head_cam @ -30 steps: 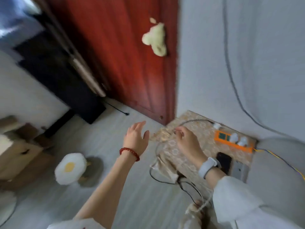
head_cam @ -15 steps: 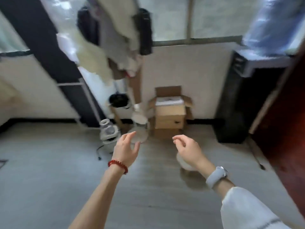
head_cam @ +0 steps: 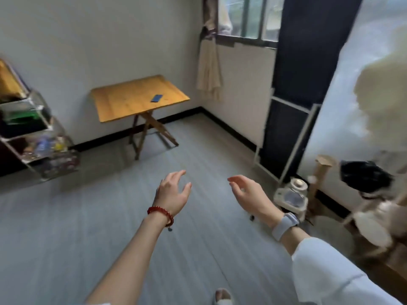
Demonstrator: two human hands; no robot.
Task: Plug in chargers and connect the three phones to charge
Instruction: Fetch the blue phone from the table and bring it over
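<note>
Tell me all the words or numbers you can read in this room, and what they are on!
There are none I can read.
Blue phone on the wooden table: no words or logo show.
Shelf rack: colourful packages on it, but too blurred to read.
Watch on the right hand: only its band and edge show, no digits.
Small appliance on the floor: no label can be made out.

Left hand (head_cam: 172, 193): bare forearm, red bead bracelet (head_cam: 160, 213) on wrist with a small dark charm hanging off it. Right hand (head_cam: 251, 197): pale grey-lavender smartwatch band (head_cam: 284, 225) on wrist, loose white sleeve (head_cam: 334, 271) below it with faint grey stripes. Near bottom edge, a light slipper toe (head_cam: 222, 297), probably; blurred.
</note>
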